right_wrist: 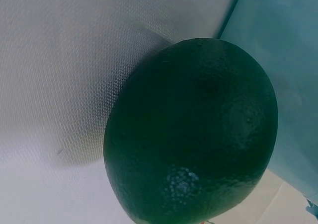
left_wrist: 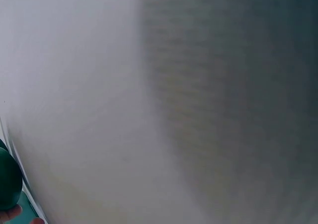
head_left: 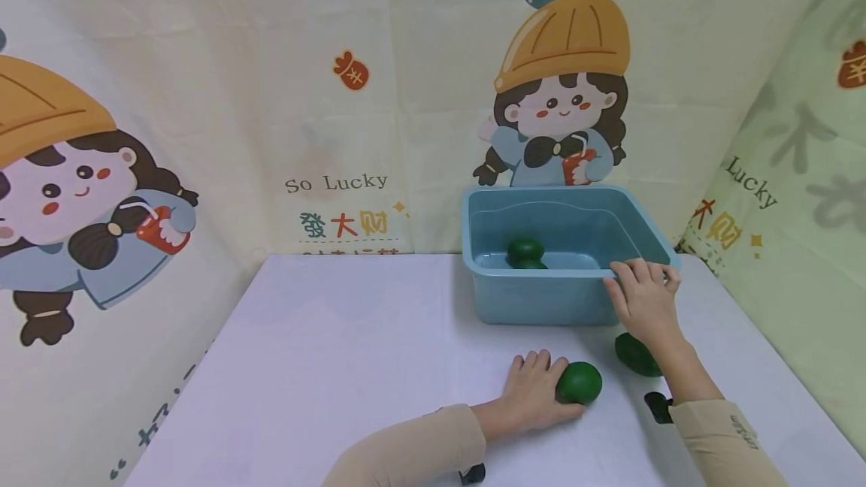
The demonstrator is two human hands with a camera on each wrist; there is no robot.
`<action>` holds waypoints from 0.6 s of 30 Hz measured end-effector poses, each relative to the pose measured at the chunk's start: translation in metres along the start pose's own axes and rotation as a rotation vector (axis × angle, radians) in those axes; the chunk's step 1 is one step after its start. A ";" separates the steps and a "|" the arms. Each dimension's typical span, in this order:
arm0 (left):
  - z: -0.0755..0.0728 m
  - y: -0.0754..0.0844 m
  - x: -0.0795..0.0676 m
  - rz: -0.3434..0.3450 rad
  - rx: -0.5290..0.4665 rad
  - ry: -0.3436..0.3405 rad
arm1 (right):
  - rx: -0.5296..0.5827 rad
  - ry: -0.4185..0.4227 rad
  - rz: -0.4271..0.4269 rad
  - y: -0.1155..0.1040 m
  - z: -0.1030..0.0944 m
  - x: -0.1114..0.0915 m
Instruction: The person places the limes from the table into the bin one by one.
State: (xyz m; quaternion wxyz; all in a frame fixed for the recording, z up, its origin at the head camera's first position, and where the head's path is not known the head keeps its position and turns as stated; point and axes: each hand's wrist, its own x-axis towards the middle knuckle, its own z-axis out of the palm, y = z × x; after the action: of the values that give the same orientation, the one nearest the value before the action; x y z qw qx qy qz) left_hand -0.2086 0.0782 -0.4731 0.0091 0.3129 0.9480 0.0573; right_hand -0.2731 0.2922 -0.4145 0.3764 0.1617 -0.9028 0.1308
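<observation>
My left hand [head_left: 537,395] grips a round green lime [head_left: 579,382] low over the white table, thumb on the near side and fingers on the far side. In the left wrist view, part of that lime [left_wrist: 9,179] shows at the left edge with fingertips under it. My right hand [head_left: 646,299] holds the front rim of a blue plastic bin [head_left: 541,297] near its right corner, fingers over the rim and thumb outside. Another lime [head_left: 636,355] lies below my right wrist, partly covered by the forearm; a lime [right_wrist: 191,134] fills the right wrist view.
Two limes [head_left: 525,249] lie inside the bin, the lower one partly hidden by the front wall. The bin stands at the back right of the table [head_left: 338,352], against a printed cloth backdrop [head_left: 433,96]. A small black object [head_left: 658,407] is beside the right sleeve.
</observation>
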 end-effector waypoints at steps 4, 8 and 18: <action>0.001 0.000 0.000 -0.004 -0.013 0.009 | 0.000 0.011 -0.007 0.000 0.000 0.000; 0.002 -0.001 0.000 -0.003 -0.027 0.023 | -0.001 0.015 -0.006 0.000 0.000 0.000; -0.001 -0.004 0.001 0.019 -0.086 0.052 | 0.002 0.006 0.001 -0.001 -0.001 0.000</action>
State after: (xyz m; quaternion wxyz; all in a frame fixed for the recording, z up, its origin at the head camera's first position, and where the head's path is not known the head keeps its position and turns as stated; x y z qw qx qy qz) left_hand -0.2112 0.0758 -0.4729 -0.0025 0.3197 0.9415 0.1064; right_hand -0.2727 0.2917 -0.4138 0.3790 0.1611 -0.9016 0.1322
